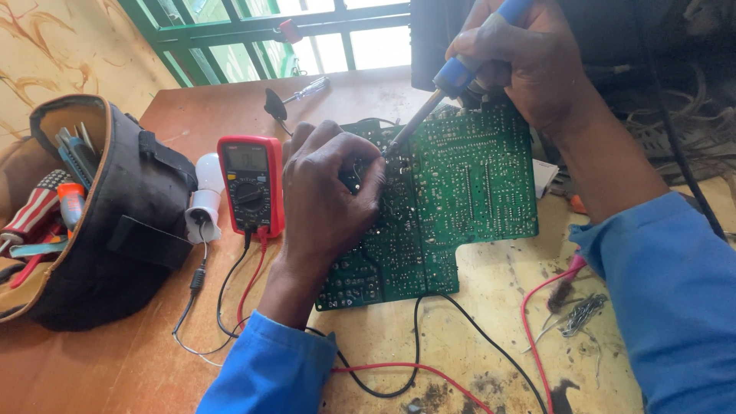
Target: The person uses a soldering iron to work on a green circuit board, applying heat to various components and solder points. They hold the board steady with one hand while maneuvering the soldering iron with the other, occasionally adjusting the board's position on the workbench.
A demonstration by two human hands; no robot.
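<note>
The right hand grips a blue-handled soldering iron, tip on the green circuit board lying on the table. The left hand presses the board, fingers curled, perhaps pinching solder; its fingertips hide that spot.

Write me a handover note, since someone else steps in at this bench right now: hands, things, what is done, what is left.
Right hand: grips the blue soldering iron, tip on the green circuit board.
Left hand: rests on the board beside the tip.
Board lies solder side up on the table; red meter and tool bag sit to its left.
Done: cannot tell which joints are finished.
Left: the joint under the tip.
</note>
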